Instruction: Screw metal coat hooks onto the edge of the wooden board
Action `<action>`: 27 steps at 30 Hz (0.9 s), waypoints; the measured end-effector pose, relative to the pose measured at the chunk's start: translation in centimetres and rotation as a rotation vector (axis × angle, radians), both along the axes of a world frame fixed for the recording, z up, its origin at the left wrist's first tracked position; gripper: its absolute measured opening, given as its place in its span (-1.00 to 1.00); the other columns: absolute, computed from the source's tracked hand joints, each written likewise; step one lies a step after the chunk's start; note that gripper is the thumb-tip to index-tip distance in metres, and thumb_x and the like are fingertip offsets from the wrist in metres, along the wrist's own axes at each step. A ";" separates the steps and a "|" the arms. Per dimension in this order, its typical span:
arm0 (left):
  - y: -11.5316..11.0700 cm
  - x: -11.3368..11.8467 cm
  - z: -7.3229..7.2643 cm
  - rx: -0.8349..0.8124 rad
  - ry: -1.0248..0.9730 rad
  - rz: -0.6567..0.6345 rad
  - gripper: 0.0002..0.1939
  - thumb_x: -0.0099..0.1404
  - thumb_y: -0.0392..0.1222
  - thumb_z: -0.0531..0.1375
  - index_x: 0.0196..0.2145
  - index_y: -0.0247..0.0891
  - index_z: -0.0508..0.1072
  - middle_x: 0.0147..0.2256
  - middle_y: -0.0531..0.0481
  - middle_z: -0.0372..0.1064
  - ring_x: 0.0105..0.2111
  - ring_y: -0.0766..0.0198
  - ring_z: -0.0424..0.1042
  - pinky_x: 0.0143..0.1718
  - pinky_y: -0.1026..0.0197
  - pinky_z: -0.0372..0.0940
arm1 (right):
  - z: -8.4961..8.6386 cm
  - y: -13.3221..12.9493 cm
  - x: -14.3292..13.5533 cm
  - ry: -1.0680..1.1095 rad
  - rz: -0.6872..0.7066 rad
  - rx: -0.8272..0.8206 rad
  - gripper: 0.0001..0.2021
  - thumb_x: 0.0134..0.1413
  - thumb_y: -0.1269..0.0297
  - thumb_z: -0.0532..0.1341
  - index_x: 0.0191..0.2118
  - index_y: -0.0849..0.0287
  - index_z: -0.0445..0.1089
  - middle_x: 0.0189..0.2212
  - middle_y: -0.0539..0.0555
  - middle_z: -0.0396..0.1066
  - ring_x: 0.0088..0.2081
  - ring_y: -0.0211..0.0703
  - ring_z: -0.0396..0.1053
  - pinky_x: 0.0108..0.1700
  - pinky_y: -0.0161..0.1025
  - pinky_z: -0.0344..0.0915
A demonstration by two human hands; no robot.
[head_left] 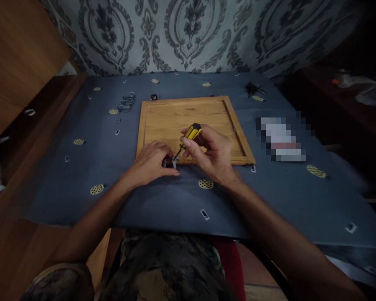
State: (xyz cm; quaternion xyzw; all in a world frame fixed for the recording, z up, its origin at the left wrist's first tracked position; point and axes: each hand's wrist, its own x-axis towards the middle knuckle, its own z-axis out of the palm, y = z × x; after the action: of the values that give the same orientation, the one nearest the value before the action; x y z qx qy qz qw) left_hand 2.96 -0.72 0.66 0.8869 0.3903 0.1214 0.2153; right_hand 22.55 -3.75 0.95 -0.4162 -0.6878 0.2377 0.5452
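On the left, a cluster of small metal parts (pixel 127 100) lies on the blue patterned cloth (pixel 81 175) that covers the bench, well apart from the work. Nearer the middle, the left hand (pixel 150 162) rests on the cloth at the near edge of the wooden panel (pixel 175 121), its fingers curled and pinched around a small metal bracket (pixel 172 162) that sits right at that edge; the hand covers most of it, so its exact shape and whether it already lies flush against the wood cannot be told. Just to the right, the right hand (pixel 211 152) is closed around a yellow and black screwdriver (pixel 189 136), gripping the handle with the shaft slanting down and to the left so that the tip meets the bracket. Judged from this, the fastening of the bracket at the panel's near edge is under way and not finished: the tool is engaged, the part is being steadied, and no screw head can be made out. The panel itself is a light, framed rectangle with a raised rim and a recessed flat centre, lying flat on the cloth; no other fitting shows on its rim. Further right, a dark small object (pixel 253 88) lies near the far corner of the cloth, and a blurred-out pale item (pixel 282 140) sits beside the panel's right side.
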 end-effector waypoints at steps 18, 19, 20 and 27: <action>0.1 -0.1 -0.3 0.012 -0.017 -0.021 -0.63 0.22 0.06 0.47 -0.24 -0.21 0.47 -0.16 -0.07 0.52 -0.11 0.00 0.45 -0.07 0.02 0.28 | 1.0 0.4 0.4 -0.035 0.031 -0.051 -0.60 0.18 -0.14 0.37 -0.37 0.07 0.34 -0.50 -0.04 0.39 -0.48 -0.20 0.38 -0.44 -0.23 0.30; 0.1 -0.1 -0.4 0.013 -0.025 -0.020 -0.63 0.23 0.06 0.47 -0.23 -0.21 0.47 -0.16 -0.07 0.51 -0.11 0.00 0.45 -0.06 0.01 0.28 | 1.0 0.4 0.4 -0.034 0.026 -0.051 -0.59 0.17 -0.14 0.38 -0.39 0.06 0.31 -0.53 -0.06 0.37 -0.50 -0.22 0.36 -0.44 -0.24 0.29; 0.2 -0.1 -0.4 0.013 -0.032 -0.019 -0.63 0.23 0.07 0.46 -0.23 -0.21 0.47 -0.16 -0.07 0.51 -0.11 0.00 0.45 -0.05 0.00 0.28 | 1.0 0.4 0.4 -0.034 0.012 -0.048 -0.57 0.15 -0.13 0.40 -0.41 0.06 0.28 -0.56 -0.08 0.35 -0.52 -0.23 0.34 -0.44 -0.24 0.27; 0.1 0.0 -0.2 0.000 -0.008 -0.008 -0.63 0.22 0.06 0.46 -0.22 -0.22 0.48 -0.15 -0.09 0.50 -0.11 -0.01 0.44 -0.05 -0.01 0.29 | 0.5 0.3 -0.3 0.008 -0.097 -0.006 -0.53 0.08 -0.09 0.45 -0.45 0.06 0.20 -0.59 -0.13 0.27 -0.59 -0.32 0.24 -0.52 -0.29 0.21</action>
State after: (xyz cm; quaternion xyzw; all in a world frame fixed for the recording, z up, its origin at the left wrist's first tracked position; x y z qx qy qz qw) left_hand 2.91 -0.63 0.42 0.8879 0.3862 0.1240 0.2170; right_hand 22.26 -3.44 1.50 -0.4498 -0.6637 0.2147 0.5577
